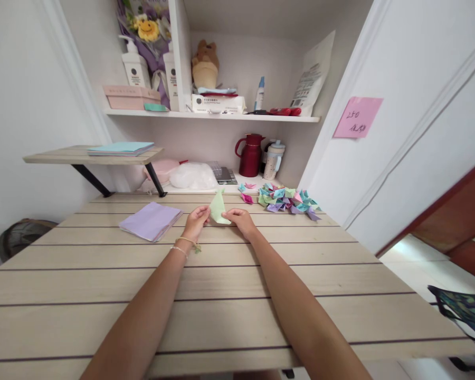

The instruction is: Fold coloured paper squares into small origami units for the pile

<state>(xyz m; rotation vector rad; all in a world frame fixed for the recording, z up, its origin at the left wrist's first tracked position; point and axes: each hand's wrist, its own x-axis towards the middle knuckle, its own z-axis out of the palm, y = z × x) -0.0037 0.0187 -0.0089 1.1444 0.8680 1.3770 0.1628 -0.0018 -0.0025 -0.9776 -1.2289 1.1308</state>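
Note:
A partly folded light green paper [218, 208] stands between my hands, just above the table. My left hand [197, 219], with two bracelets at the wrist, has its fingers pinched at the paper's left edge. From the other side my right hand [241, 220] grips the lower right corner between thumb and fingers. Left of my hands lies a stack of purple square paper [151, 220]. Beyond my right hand sits a pile of folded paper pieces [287, 198] in several colours, with a magenta folded piece [246, 198] apart from it.
A small raised shelf [55, 153] at the left carries blue paper sheets [121, 148]. At the back stand a dark red jug [250, 155], a cream tumbler [274, 160] and a white plastic bag [193, 176]. A pink note [358, 117] is stuck on the right wall.

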